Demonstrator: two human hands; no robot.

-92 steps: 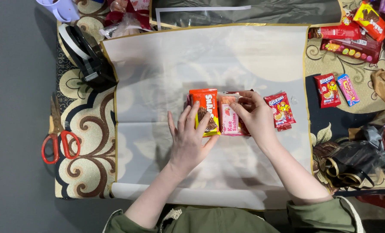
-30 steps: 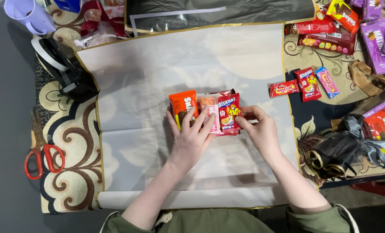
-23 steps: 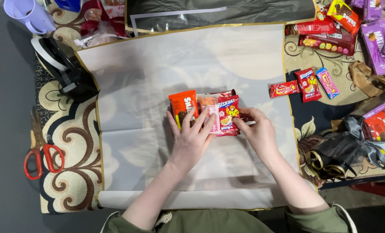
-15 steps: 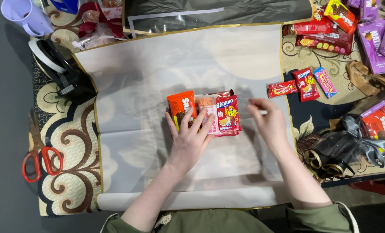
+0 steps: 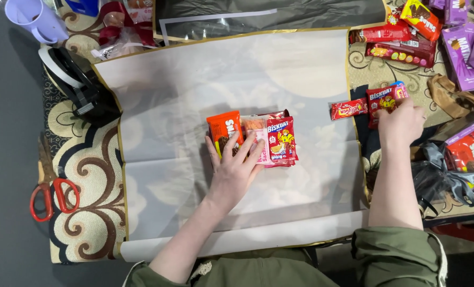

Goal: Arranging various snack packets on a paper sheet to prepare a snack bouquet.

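Note:
A small stack of snack packets lies in the middle of a white sheet of wrapping paper (image 5: 210, 79): an orange packet (image 5: 223, 129), a pink one (image 5: 257, 133) and a red one (image 5: 281, 140). My left hand (image 5: 236, 167) lies flat on the orange and pink packets, fingers spread. My right hand (image 5: 401, 121) has reached off the paper's right edge and rests on a red snack packet (image 5: 383, 99) with a blue packet beside it. A small red bar (image 5: 348, 109) lies just left of that hand. Whether the right hand's fingers grip the packet is hidden.
Red-handled scissors (image 5: 50, 191) lie at the left on the patterned cloth (image 5: 88, 175). A black tape dispenser (image 5: 77, 85) and a lilac cup (image 5: 35, 18) sit at top left. More red and purple snack packets (image 5: 460, 42) fill the top right. Dark ribbon (image 5: 444, 175) lies at right.
My right hand left the stack and moved right, off the paper, onto the red packet beside it. My left hand stayed pressed on the stack.

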